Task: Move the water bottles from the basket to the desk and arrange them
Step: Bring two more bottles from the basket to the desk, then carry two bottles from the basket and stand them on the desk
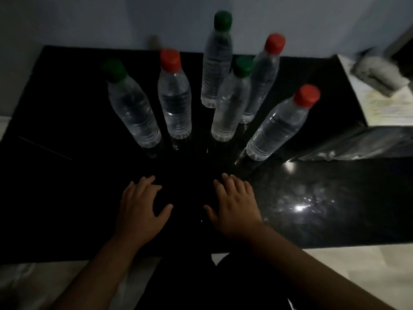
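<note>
Head view, speaker one: Your black desk (67, 198) fills most of the frame, glossy, with a pale wall (89, 19) along its far edge.

Speaker two: At your far right there's a white surface (384, 113) with a blurred grey object (380, 74) on it; I can't tell what that is.

Speaker one: Standing upright on the far half of the desk, from your left: the left green-capped bottle (131, 113), the left red-capped bottle (175, 104) just beside it, the far green-capped bottle (215, 70) farthest back, the middle green-capped bottle (231, 108) in front of the back red-capped bottle (264, 79), and the right red-capped bottle (277, 126) off to the right.

Speaker two: Your left hand (143, 211) and right hand (237, 206) are at the near side, palms down, fingers spread and gripping nothing. They're apart from each other, nearer to you than every bottle and touching none. Whether they rest on the desk or hover just over it, I can't tell
</note>
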`<move>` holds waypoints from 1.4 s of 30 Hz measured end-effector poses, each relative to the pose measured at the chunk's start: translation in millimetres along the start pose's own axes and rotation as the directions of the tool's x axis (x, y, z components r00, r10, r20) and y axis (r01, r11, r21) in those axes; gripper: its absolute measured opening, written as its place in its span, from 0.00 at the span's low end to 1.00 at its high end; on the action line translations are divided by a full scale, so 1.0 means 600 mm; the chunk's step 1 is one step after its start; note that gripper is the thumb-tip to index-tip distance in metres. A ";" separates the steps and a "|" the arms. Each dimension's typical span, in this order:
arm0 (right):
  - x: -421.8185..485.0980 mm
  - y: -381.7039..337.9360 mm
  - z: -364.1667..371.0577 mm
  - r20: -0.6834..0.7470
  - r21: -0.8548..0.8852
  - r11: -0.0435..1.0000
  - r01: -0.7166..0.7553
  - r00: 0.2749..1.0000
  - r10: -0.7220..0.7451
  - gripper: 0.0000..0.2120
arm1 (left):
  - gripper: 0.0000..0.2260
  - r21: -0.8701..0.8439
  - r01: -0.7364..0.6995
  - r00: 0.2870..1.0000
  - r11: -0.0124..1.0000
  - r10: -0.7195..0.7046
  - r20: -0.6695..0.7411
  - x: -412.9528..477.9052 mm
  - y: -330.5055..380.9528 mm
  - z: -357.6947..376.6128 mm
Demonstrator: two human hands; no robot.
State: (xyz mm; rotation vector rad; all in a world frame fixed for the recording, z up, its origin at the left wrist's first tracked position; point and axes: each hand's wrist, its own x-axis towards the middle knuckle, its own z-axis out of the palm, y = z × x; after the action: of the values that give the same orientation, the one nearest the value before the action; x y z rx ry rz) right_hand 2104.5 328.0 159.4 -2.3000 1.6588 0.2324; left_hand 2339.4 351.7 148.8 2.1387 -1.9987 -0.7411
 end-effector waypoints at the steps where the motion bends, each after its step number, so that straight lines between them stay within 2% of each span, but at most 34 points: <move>1: 0.004 0.007 -0.017 0.075 -0.001 1.000 0.031 0.997 -0.031 0.32 | 0.26 -0.001 0.007 0.998 1.000 -0.007 0.061 0.002 0.008 -0.012; 4: 0.012 0.027 -0.082 0.296 0.136 0.990 0.030 0.953 -0.069 0.23 | 0.17 -0.052 0.035 0.964 0.998 -0.020 0.264 0.020 0.026 -0.061; 6: 0.010 0.042 -0.129 0.341 0.239 0.970 -0.043 0.939 -0.042 0.16 | 0.11 -0.140 0.024 0.945 0.990 0.024 0.325 0.035 0.046 -0.102; 9: -0.015 0.072 -0.179 0.216 0.258 0.964 -0.066 0.976 0.009 0.15 | 0.09 -0.134 -0.126 0.941 0.983 0.161 0.296 0.054 0.093 -0.145; 12: -0.062 0.103 -0.213 0.100 0.280 0.952 -0.124 0.990 0.100 0.15 | 0.10 -0.116 -0.272 0.907 0.955 0.295 0.300 0.073 0.150 -0.165; 17: -0.136 0.154 -0.246 -0.042 0.315 0.914 -0.255 0.959 0.282 0.16 | 0.12 -0.074 -0.450 0.816 0.890 0.443 0.371 0.104 0.252 -0.169; 22: -0.190 0.209 -0.247 -0.076 0.336 0.874 -0.351 0.915 0.396 0.17 | 0.17 -0.026 -0.565 0.751 0.824 0.527 0.398 0.109 0.354 -0.157; 33: -0.354 0.398 -0.226 -0.133 0.447 0.739 -0.504 0.779 0.612 0.20 | 0.21 -0.009 -0.670 0.668 0.743 0.608 0.429 0.051 0.595 -0.087; 42: -0.531 0.571 -0.209 -0.128 0.511 0.610 -0.605 0.648 0.750 0.21 | 0.22 0.035 -0.651 0.690 0.758 0.573 0.442 0.019 0.832 -0.013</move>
State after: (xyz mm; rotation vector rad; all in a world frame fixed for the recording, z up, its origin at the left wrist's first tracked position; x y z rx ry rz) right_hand 1673.0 473.1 324.2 -1.3157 2.4292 -0.3711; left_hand 1891.7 279.2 357.2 1.2481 -2.8760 -0.9420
